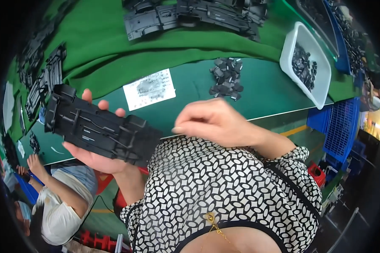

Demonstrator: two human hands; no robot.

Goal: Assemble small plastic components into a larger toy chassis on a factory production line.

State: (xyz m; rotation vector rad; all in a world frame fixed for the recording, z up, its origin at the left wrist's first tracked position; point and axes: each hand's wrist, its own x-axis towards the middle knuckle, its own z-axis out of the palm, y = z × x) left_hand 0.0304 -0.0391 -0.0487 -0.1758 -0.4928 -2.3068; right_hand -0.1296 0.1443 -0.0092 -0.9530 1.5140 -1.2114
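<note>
Faces a big green bench (190,80), stretching out beyond the long black part (101,126) and off to its right. Sees a rumpled green cloth (114,63) on the bench, farther out than the black part. Sees a pale bin (322,84) with little black bits (306,69) inside, far to the right of the black part. Holds the black part up in the left hand (99,160), with the palm under it and the fingers bent firmly round its sides. Tilts its long way down from upper left to lower right. Has the right hand (217,121) just right of that lower end, close but not touching. Curls the right fingers nearly shut against the thumb; cannot tell about anything tiny between them. Sees a white sheet (150,89) just beyond the black part, and small black pieces (227,80) farther to its right.
</note>
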